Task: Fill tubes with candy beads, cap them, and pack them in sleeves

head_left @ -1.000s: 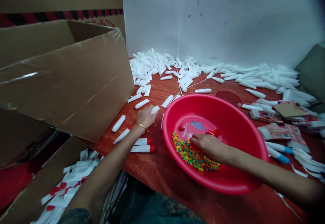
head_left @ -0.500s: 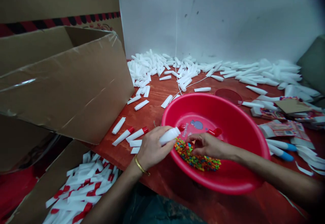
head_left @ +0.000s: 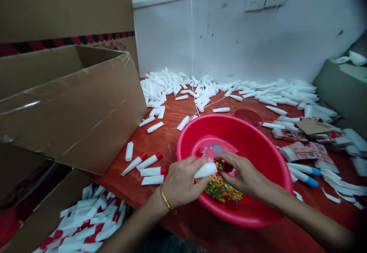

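Note:
My left hand, with a gold bangle at the wrist, is closed around a white squeeze tube. The tube lies nearly level over the red basin, its mouth toward my right hand. The right fingers pinch a small red cap-like piece against that mouth. Bright candy bits show where the two meet. Below the hands, a heap of multicoloured candy bits rests on the basin's near side. Another small red piece lies in the basin, left of the duckling print.
Capped white tubes with red caps lie left of the basin, and more fill a lower carton. A large cardboard box stands at left. Loose white tubes line the wall. Printed packets and blue-tipped tubes lie at right.
My right hand has come up from the candy heap to the tube's mouth with the red piece. The tube has tipped closer to level. The camera view has tilted upward and shifted right.

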Motion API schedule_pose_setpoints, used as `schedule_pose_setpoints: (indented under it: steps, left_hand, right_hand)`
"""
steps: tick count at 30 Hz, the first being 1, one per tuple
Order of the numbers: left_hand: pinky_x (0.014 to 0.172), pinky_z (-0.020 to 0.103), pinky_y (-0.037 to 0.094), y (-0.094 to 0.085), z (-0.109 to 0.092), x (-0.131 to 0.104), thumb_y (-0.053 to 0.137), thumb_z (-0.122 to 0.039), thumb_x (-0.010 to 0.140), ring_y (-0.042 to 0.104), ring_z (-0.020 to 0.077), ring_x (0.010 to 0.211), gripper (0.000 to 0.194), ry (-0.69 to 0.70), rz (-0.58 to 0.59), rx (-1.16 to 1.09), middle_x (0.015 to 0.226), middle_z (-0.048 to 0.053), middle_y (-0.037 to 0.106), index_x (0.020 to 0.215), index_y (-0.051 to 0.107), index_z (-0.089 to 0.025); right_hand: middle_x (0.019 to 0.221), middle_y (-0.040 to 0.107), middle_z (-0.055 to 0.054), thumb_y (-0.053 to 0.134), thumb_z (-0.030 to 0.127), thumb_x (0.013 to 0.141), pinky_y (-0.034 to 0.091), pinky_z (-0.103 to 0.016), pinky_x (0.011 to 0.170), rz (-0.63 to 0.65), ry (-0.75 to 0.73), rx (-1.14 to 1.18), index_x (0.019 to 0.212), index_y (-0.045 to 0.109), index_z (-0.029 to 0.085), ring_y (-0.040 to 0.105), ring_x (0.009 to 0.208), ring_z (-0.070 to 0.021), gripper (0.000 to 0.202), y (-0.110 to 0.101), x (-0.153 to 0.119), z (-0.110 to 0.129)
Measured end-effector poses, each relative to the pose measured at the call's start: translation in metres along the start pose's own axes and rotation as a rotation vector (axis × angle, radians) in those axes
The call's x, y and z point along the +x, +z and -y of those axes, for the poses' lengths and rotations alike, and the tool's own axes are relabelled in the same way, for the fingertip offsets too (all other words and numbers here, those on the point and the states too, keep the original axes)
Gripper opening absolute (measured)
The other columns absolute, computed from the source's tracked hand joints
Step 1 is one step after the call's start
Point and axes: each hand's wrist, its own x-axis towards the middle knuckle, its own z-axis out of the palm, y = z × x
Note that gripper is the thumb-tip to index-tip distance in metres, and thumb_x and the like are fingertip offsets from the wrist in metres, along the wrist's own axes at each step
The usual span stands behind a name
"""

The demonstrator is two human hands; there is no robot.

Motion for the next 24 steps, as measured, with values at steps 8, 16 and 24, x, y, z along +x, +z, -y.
schedule_pose_setpoints:
  steps: [8,16,24]
  left_hand:
    - [0.064,0.029,0.046,0.006,0.001,0.001,0.047,-0.037,0.081,0.06,0.0188,0.079,0.034,0.008,0.001,0.057,0.085,0.002,0.059,0.113,0.051,-0.026]
    - [0.061,0.026,0.044,0.01,0.006,0.007,0.047,-0.04,0.082,0.059,0.0176,0.076,0.03,0.143,-0.003,0.076,0.085,0.003,0.061,0.105,0.055,-0.021]
    - [0.06,0.025,0.044,0.02,0.01,0.009,0.047,-0.037,0.08,0.059,0.016,0.073,0.028,0.262,-0.064,0.085,0.083,0.003,0.063,0.099,0.056,-0.018]
  right_hand:
    - [0.103,0.058,-0.01,0.049,0.019,0.083,0.048,-0.032,0.077,0.016,-0.145,-0.021,0.111,0.054,0.019,0.056,0.089,-0.0163,0.028,-0.004,-0.006,0.003]
    - [0.074,0.058,-0.004,0.042,0.043,0.088,0.045,-0.028,0.061,0.216,0.027,0.066,0.088,0.056,0.017,0.053,0.066,-0.0154,0.029,-0.009,-0.001,0.006]
    - [0.045,0.036,0.002,0.018,0.068,0.082,0.035,-0.022,0.035,0.365,0.541,0.4,0.058,0.048,0.018,0.037,0.035,-0.0094,0.062,0.006,-0.004,-0.002]
